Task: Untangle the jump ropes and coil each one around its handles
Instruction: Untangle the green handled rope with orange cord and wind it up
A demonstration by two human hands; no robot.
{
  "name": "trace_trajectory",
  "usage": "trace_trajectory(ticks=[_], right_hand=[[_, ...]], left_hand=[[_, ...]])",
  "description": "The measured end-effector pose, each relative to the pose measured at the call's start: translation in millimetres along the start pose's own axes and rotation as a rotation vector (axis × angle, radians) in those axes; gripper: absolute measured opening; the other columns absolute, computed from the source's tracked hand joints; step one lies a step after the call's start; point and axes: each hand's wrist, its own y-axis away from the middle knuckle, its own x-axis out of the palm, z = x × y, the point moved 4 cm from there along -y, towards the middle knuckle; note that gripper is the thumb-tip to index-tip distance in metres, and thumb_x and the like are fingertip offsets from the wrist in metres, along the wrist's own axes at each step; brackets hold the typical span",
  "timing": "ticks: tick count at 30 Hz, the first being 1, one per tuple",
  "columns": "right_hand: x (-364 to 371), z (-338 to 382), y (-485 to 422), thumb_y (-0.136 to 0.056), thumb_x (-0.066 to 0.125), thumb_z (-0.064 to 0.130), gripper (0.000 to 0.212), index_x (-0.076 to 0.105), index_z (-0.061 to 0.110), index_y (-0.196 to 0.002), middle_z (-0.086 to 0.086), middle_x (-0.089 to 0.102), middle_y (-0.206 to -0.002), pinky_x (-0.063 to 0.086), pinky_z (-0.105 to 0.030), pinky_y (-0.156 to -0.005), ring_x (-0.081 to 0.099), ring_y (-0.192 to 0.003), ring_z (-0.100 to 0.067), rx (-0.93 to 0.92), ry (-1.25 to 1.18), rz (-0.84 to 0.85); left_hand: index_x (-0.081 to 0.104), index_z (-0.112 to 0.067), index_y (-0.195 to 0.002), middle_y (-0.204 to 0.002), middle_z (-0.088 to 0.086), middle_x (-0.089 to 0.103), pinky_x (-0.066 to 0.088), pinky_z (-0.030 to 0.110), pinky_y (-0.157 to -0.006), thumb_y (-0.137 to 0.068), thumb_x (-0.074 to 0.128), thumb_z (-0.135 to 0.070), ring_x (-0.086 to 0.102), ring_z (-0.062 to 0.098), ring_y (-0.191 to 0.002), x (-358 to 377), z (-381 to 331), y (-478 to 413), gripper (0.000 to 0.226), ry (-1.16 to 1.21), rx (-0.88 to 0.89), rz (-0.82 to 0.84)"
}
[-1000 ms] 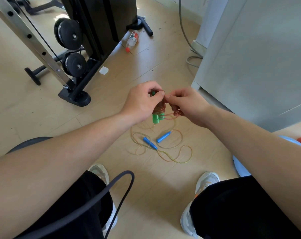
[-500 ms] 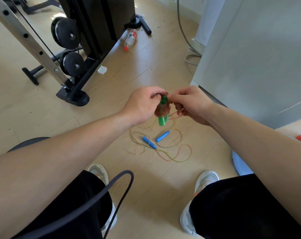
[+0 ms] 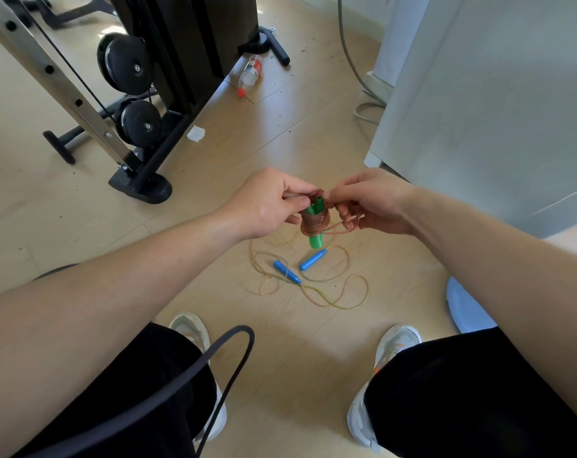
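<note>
Up in the air, above the floor (image 3: 214, 180), between both hands: two green handles (image 3: 316, 241), side by side. Left hand (image 3: 267, 203) pinching them near the top with thumb and fingers. Right hand (image 3: 374, 204) just beside, fingers curled, pinching the tail (image 3: 341, 230) of the rope.

A second ago, half hidden behind the left hand, with only the green bottoms showing well. Now tipped a bit and out in the open, green tops poking up, with a fat coil (image 3: 315, 223) around the middle. More wraps on, less loose rope left. Only a short tail sticking out to the right now. So probably nearly done with this one: just the last bit to wind or tuck in.

Coil: thin, shiny, see-through cord, pinkish brown, wound round and round into a lump like a little barrel. Handles: smooth hard plastic, round like fat crayons.

Down below, not yet started: two blue handles (image 3: 287, 272), also smooth plastic, pointed at one end, lying near each other but not touching. Joined by a thin glittery rope (image 3: 333, 304), yellow and orange, in loose floppy loops on smooth pale wood. Looks free of the green one, so likely easy to pick up next.
</note>
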Motion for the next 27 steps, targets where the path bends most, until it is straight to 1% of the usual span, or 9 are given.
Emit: trace_trajectory(ticks=[6, 8, 10, 12, 16, 17, 19, 21, 27], right_hand=[[-3.8, -3.6, -1.1, -0.089, 0.068, 0.012, 0.021, 0.062, 0.007, -0.069, -0.007, 0.055, -0.059, 0.038, -0.03, -0.053, 0.05, -0.054, -0.02, 0.023, 0.062, 0.026], [-4.4, -4.9, -3.2, -0.089, 0.069, 0.013, 0.016, 0.065, 0.002, -0.078, -0.007, 0.057, -0.06, 0.04, -0.03, -0.055, 0.052, -0.055, -0.02, 0.015, 0.077, 0.03], [-4.3, -4.7, -4.5, -0.09, 0.068, 0.013, 0.017, 0.068, -0.004, -0.091, -0.008, 0.061, -0.063, 0.042, -0.032, -0.062, 0.054, -0.059, -0.021, -0.002, 0.13, 0.025], [-1.9, -3.9, -4.0, -0.092, 0.067, 0.011, 0.013, 0.07, -0.002, -0.091, -0.008, 0.063, -0.065, 0.045, -0.033, -0.064, 0.057, -0.062, -0.022, -0.028, 0.21, 0.015], [1.5, -3.9, -3.9, -0.092, 0.066, 0.009, 0.01, 0.071, 0.001, -0.088, -0.008, 0.066, -0.067, 0.052, -0.035, -0.069, 0.061, -0.065, -0.02, -0.062, 0.254, -0.005], [1.2, -4.1, -4.2, -0.093, 0.066, 0.009, 0.01, 0.072, 0.002, -0.088, -0.007, 0.066, -0.067, 0.053, -0.033, -0.069, 0.061, -0.065, -0.019, -0.067, 0.241, -0.015], [0.3, -4.1, -4.5, -0.093, 0.066, 0.01, 0.01, 0.072, 0.004, -0.088, -0.006, 0.067, -0.067, 0.056, -0.029, -0.066, 0.061, -0.064, -0.017, -0.078, 0.219, -0.045], [1.7, -3.8, -4.5, -0.094, 0.065, 0.009, 0.011, 0.072, 0.002, -0.091, -0.006, 0.068, -0.068, 0.058, -0.028, -0.064, 0.061, -0.063, -0.016, -0.085, 0.219, -0.074], [12.4, -2.3, -7.0, -0.096, 0.053, 0.0, 0.021, 0.074, 0.002, -0.095, -0.015, 0.075, -0.085, 0.061, -0.039, -0.083, 0.067, -0.074, -0.019, -0.066, 0.323, -0.12]], left_hand=[[0.078, -0.019, -0.106, -0.091, -0.002, 0.078, 0.06, 0.032, -0.084, -0.089, 0.072, -0.008, 0.073, 0.011, -0.085, 2.4, -4.5, 0.8, 0.021, -0.084, 0.024, -0.012], [0.08, -0.021, -0.102, -0.087, -0.003, 0.078, 0.058, 0.035, -0.087, -0.088, 0.074, -0.012, 0.072, 0.011, -0.085, 3.0, -6.1, 1.4, 0.018, -0.136, 0.032, -0.027], [0.081, -0.023, -0.098, -0.088, 0.0, 0.077, 0.055, 0.04, -0.089, -0.086, 0.076, -0.015, 0.071, 0.019, -0.09, 3.1, -7.1, 0.8, 0.015, -0.193, 0.045, -0.03], [0.081, -0.024, -0.098, -0.086, 0.0, 0.077, 0.053, 0.037, -0.085, -0.086, 0.076, -0.017, 0.068, 0.018, -0.086, 4.0, -7.6, 0.8, 0.015, -0.265, 0.058, -0.02], [0.081, -0.023, -0.1, -0.079, -0.007, 0.075, 0.045, 0.024, -0.067, -0.088, 0.074, -0.018, 0.054, 0.002, -0.064, 4.6, -8.3, 2.1, 0.015, -0.323, 0.093, -0.019], [0.081, -0.023, -0.1, -0.082, -0.007, 0.076, 0.047, 0.022, -0.069, -0.089, 0.073, -0.018, 0.059, 0.001, -0.068, 3.9, -8.7, 2.1, 0.015, -0.321, 0.092, -0.024], [0.08, -0.023, -0.101, -0.088, -0.005, 0.077, 0.053, 0.032, -0.081, -0.089, 0.073, -0.018, 0.068, 0.011, -0.083, 2.5, -8.8, 0.8, 0.015, -0.309, 0.085, -0.034], [0.08, -0.023, -0.101, -0.089, -0.002, 0.077, 0.054, 0.04, -0.084, -0.09, 0.072, -0.019, 0.069, 0.02, -0.09, 3.0, -7.9, -0.2, 0.014, -0.321, 0.07, -0.035], [0.081, -0.02, -0.096, -0.08, -0.002, 0.076, 0.053, 0.033, -0.077, -0.092, 0.067, -0.018, 0.069, 0.014, -0.078, 5.9, -6.9, 1.5, 0.014, -0.413, 0.04, -0.032]])
